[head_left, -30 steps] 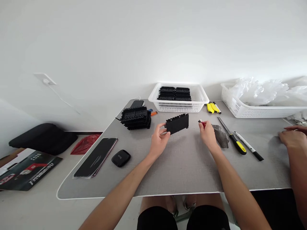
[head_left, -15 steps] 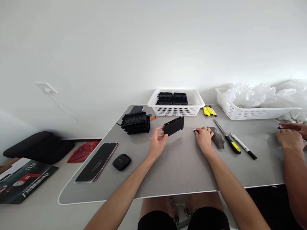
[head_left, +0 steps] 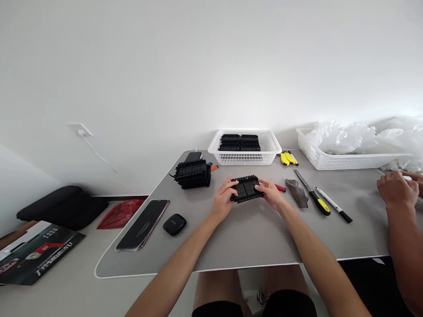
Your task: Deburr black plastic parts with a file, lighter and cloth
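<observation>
Both hands are closed on one rectangular black plastic panel with toothed long edges point(head_left: 246, 189), which lies directly between them, its gridded face turned up toward the wearer. The left hand point(head_left: 223, 204) grips the panel's left end, with fingertips over the edge and onto the face. The right hand point(head_left: 270, 193) pinches the opposite end, thumb pressed on the face and fingers along the far corner. Whether the panel's underside touches the grey table with a white edge point(head_left: 251, 246) cannot be told.

Just right of the right hand, a slim red-handled tool point(head_left: 280, 188) lies partly hidden behind the fingers. Farther right of the grip come a crumpled dark grey cloth point(head_left: 297, 193), a metal file with a black and yellow handle point(head_left: 319, 202) and a white marker with a black cap point(head_left: 333, 204).

Straight beyond the grip stands a white perforated plastic basket point(head_left: 244, 158) holding rows of similar black toothed panels point(head_left: 240, 143). Beyond the left hand and to its left sits a stack of black toothed pieces point(head_left: 192, 174). Nearer the wearer, left of the grip, rests a black rounded-square case point(head_left: 174, 224). Well apart on the far right, a co-worker's hand point(head_left: 396, 188) is over the same table.
</observation>
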`<move>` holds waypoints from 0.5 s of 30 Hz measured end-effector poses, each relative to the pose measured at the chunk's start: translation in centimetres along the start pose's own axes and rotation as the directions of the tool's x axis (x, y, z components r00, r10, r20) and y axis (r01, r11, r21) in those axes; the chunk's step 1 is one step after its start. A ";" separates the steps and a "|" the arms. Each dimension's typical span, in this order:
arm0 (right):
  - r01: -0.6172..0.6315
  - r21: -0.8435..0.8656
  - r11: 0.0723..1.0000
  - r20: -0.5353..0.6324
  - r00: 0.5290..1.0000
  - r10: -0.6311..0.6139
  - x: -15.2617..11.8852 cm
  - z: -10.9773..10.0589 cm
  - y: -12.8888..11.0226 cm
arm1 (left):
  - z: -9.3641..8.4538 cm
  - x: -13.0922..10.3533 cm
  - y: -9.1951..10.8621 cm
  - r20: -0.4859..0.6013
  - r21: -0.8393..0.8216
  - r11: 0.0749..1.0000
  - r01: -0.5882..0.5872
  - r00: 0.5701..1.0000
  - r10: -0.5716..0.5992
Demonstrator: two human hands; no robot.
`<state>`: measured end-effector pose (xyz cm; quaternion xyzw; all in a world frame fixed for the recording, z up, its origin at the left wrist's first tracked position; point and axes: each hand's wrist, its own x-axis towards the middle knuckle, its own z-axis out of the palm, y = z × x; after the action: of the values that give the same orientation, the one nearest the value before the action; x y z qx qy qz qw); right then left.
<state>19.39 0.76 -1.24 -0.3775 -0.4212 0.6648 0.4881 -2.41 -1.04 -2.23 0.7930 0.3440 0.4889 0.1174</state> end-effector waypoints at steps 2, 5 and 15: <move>0.024 0.035 0.999 -0.025 0.999 -0.023 0.1 0.0 0.1 | 0.2 0.0 0.1 -0.068 0.030 1.000 0.004 0.998 -0.002; 0.053 0.028 0.998 -0.074 0.996 -0.051 0.1 0.0 0.2 | 0.3 0.3 0.1 -0.184 -0.040 0.989 0.140 0.972 -0.145; 0.074 -0.101 0.992 -0.157 0.984 -0.089 0.1 -0.8 0.4 | 0.4 0.7 0.9 0.228 -0.558 0.644 0.523 0.843 -0.487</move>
<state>19.94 0.98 -1.90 -0.4352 -0.4265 0.5908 0.5289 -1.45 -1.18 -1.43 0.5994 0.3746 0.4966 0.5037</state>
